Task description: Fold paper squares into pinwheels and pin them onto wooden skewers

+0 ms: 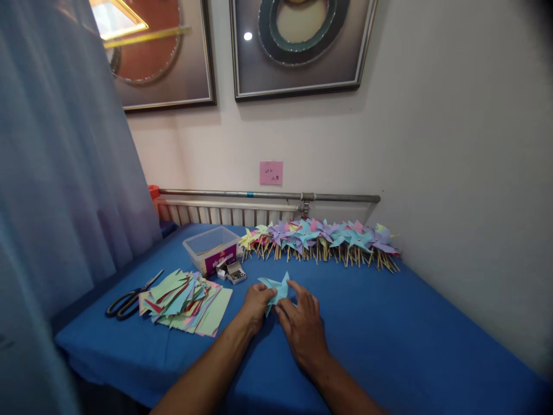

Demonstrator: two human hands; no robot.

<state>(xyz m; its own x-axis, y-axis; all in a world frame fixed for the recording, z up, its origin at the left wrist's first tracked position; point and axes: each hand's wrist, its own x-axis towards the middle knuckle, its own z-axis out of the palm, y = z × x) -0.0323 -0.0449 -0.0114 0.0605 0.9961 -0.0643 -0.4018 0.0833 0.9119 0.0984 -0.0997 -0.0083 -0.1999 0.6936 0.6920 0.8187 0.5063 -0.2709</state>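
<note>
A light-blue paper pinwheel (pixel 280 288) is held just above the blue cloth, its pointed blades folded toward the middle. My left hand (pixel 256 305) pinches its left side, with the thumb pressed near the centre. On the right side, my right hand (pixel 305 323) grips the paper between a raised index finger and the thumb. Small open boxes of metal pins (pixel 236 272) lie beyond my left hand. A stack of cut coloured paper sheets (pixel 190 302) lies to the left, beside black-handled scissors (pixel 129 301).
A clear plastic tub (pixel 194 249) with thin sticks inside stands behind the boxes. Along the back lies a long row of finished pinwheels on sticks (pixel 319 239). Behind the table are a radiator pipe (pixel 268 195) and wall; a blue curtain (pixel 78 150) hangs at left.
</note>
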